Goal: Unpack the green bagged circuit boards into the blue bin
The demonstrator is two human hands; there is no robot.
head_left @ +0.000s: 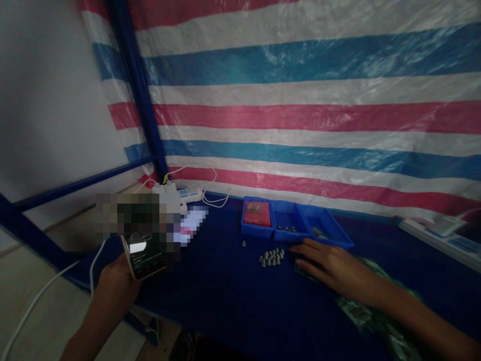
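My left hand (119, 273), at the left edge of the table, is closed around a smartphone (148, 260) with a lit, dark screen. A blurred-out patch covers the phone's upper part and some fingers. My right hand (328, 260) rests on the table with its fingers stretched out, palm down. Its fingertips lie just right of a cluster of small metal screws (273, 257). Greenish clear plastic bags (361, 313) lie under and beside the right hand and forearm. One single screw (244, 243) sits apart, to the left of the cluster.
Behind the screws stand three joined blue bins (256, 231); one has a red packet (257, 214), another several small metal parts (287, 229). Power strips (190, 194) and white cables (216, 203) lie at the back left, another strip (443, 240) at the right. A striped sheet (300, 118) hangs behind.
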